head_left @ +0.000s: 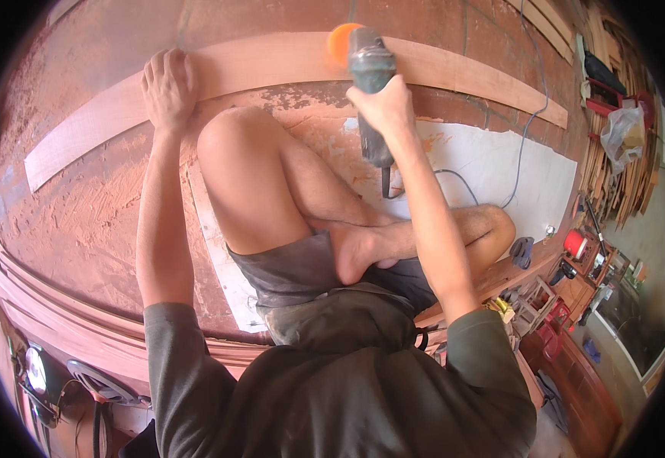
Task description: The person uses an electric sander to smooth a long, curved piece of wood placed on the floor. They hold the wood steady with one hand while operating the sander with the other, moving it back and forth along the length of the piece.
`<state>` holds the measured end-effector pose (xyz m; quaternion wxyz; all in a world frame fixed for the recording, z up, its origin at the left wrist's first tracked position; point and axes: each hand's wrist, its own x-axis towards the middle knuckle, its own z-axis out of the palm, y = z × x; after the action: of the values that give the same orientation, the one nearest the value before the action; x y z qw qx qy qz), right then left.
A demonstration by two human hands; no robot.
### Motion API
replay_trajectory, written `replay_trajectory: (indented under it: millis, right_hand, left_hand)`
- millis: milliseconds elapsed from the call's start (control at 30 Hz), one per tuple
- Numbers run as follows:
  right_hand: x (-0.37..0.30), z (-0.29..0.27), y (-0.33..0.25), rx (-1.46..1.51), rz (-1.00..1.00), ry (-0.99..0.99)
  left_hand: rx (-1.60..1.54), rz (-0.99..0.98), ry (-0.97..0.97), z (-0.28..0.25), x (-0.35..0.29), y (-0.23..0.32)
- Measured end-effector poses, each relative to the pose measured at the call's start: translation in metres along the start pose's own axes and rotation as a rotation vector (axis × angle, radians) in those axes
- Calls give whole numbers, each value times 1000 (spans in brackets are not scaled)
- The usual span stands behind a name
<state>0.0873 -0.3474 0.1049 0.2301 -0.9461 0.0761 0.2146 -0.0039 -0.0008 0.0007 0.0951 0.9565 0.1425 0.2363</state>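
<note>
A long, pale wooden board (pixel 271 66) lies across the work surface in front of my crossed legs. My left hand (pixel 170 90) rests flat over the board left of its middle, fingers stretched toward its far edge. In my right hand (pixel 387 107) is a dark teal angle grinder (pixel 370 65), gripped around its body with the cord end toward me. Its orange disc (pixel 341 43) is over the board's far edge, blurred; whether it touches the wood I cannot tell.
Reddish sawdust (pixel 103 221) covers the surface around the board. A white sheet (pixel 534 172) lies under my legs, with the blue power cord (pixel 540 91) looping across it. Stacked wooden strips (pixel 65 313) lie at the left; tools and a red spool (pixel 575 243) are at the right.
</note>
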Motion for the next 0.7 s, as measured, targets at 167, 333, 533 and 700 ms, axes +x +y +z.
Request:
replay_trajectory:
  millis: [167, 333, 533, 700]
  right_hand:
    - [9, -7, 3, 6, 17, 25]
    - [-27, 11, 7, 42, -74, 37]
    - [17, -22, 2, 47, 113, 22]
    - [-20, -4, 22, 34, 25, 72]
  left_hand:
    - [-20, -14, -12, 1, 0, 4]
    - [2, -24, -12, -1, 1, 5]
    - [-1, -13, 24, 3, 2, 1]
    - [-3, -16, 11, 1, 2, 5]
